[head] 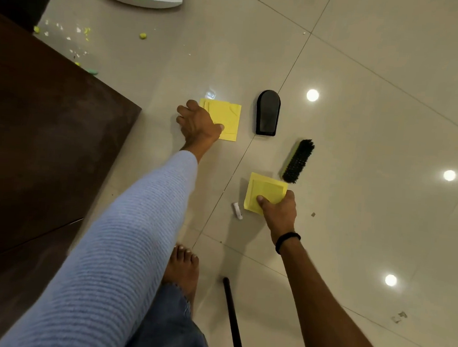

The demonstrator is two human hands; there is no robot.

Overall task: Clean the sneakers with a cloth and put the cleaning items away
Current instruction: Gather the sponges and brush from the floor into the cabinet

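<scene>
- Cloths: 2 yellow folded ones on the tiled floor [367, 74]. The far cloth [226, 118] is near a black oval block [267, 113], the near cloth [265, 190] just beside the brush [298, 161]. Sneakers not in view.
- L hand [199, 124]: thumb flat on far cloth, fingers curled at its left edge. Looks like a grip; can't tell what's under.
- R hand [279, 213]: thumb on top of near cloth, other fingers under its right corner, pinching it.
- Risks, my guess:
  - Both grips sit at one edge, so folds could drop open on lifting.
  - R hand w/ cloth may knock brush or small white tube [237, 210].
  - Glossy tile + deep lean = slip.
</scene>
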